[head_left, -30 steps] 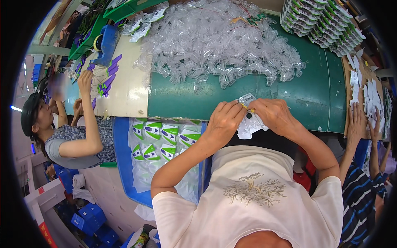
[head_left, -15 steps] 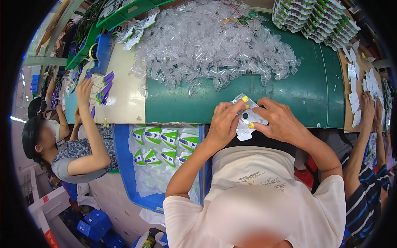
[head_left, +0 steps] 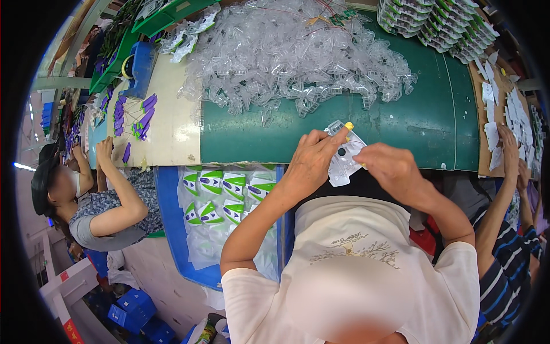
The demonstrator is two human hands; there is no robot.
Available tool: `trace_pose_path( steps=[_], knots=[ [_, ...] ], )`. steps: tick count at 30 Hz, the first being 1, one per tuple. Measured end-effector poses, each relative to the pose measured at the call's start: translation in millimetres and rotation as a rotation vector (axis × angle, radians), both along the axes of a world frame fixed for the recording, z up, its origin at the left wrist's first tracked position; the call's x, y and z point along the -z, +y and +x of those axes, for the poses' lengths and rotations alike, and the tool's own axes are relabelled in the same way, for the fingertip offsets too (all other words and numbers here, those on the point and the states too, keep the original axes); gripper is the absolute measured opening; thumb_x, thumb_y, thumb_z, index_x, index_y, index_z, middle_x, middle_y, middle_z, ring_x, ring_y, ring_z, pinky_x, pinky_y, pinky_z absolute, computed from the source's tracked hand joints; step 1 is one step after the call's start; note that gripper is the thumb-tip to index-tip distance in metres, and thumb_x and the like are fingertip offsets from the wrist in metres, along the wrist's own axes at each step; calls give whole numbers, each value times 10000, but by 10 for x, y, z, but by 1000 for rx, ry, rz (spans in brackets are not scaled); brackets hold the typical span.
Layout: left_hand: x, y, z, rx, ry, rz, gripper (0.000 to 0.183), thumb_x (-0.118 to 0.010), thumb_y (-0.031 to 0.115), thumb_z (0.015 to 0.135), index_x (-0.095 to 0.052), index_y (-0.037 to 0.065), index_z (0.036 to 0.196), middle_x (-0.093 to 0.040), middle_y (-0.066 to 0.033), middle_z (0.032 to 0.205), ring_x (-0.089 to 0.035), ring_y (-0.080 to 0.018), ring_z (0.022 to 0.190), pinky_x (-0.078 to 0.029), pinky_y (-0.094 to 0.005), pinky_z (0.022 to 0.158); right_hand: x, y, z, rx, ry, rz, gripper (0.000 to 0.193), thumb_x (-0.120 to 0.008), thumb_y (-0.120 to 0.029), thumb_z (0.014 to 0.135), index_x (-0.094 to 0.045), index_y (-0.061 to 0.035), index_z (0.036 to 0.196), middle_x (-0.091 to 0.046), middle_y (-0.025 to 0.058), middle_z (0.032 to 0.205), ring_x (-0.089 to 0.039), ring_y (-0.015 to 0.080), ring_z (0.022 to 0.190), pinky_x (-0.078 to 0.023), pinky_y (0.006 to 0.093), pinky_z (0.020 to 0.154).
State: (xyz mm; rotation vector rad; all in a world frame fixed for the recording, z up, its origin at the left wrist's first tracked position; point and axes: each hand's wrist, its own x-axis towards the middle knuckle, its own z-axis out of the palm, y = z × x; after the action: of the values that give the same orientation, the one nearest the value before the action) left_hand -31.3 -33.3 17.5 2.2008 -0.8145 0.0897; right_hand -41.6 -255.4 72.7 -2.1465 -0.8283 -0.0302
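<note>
A white plastic housing piece (head_left: 345, 163), with a dark round spot in its middle, is tilted at the front edge of the green bench. My left hand (head_left: 312, 160) grips its left side, a forefinger in a yellow finger cover lying across its upper end. At the right edge of the piece is my right hand (head_left: 394, 170), fingers curled together and slightly blurred. Whatever those fingers pinch is hidden. Beyond both hands a broad heap of clear plastic parts (head_left: 292, 57) lies on the green bench top (head_left: 258, 140).
A blue bin (head_left: 177, 252) of white-and-green housings stands left of my body. Stacked housings (head_left: 407, 20) rise at the far right. A tape dispenser (head_left: 137, 71) and purple parts (head_left: 146, 117) lie at left. Co-workers sit on both sides, one co-worker's hand (head_left: 507, 143) over cardboard.
My right hand has drawn off the face of the piece to its right edge, fingers now curled. The piece has shifted slightly up. At left, a co-worker's raised hand has come down.
</note>
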Motion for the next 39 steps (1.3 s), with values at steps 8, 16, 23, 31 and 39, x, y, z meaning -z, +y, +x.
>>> trace_pose_path(
  steps=[8, 16, 23, 31, 39],
  knots=[
    [32, 30, 26, -41, 32, -81, 634, -620, -63, 830, -453, 49, 1431, -706, -83, 1102, -575, -302, 947, -434, -406, 865, 190, 124, -123, 68, 73, 92, 270, -690, 45, 749, -691, -21, 1011, -662, 91, 924, -672, 227, 714, -539, 347, 600],
    [22, 56, 34, -49, 9, -72, 619, -611, -71, 821, -469, 22, 1417, -713, -99, 1074, -580, -323, 900, -441, -420, 865, 433, -138, -92, 337, 352, 141, 171, -578, -19, 898, -540, -19, 1064, -649, 94, 742, -625, 139, 652, -501, 308, 595],
    [-207, 178, 170, -395, -187, -250, 349, -704, -35, 817, -614, -6, 1153, -663, -167, 1054, -610, -342, 927, -490, -400, 802, -74, -470, 488, 463, 212, 344, 156, -604, -20, 880, -561, -29, 1030, -575, -4, 716, -515, 25, 627, -423, 235, 546],
    [144, 241, 261, -366, -130, -199, 219, -708, 4, 820, -663, -14, 1033, -686, -154, 946, -627, -336, 863, -485, -407, 798, -1182, -1149, 2257, 737, -175, 414, 228, -597, -78, 864, -559, -7, 1077, -645, 52, 690, -579, 95, 520, -445, 273, 469],
    [95, 221, 275, -403, -133, -225, 176, -705, 8, 822, -671, -11, 994, -690, -149, 950, -631, -325, 879, -479, -404, 817, -1177, -1278, 2981, 918, -136, 432, 244, -643, -102, 832, -560, -7, 1041, -666, 98, 686, -607, 147, 467, -470, 306, 432]
  ],
)
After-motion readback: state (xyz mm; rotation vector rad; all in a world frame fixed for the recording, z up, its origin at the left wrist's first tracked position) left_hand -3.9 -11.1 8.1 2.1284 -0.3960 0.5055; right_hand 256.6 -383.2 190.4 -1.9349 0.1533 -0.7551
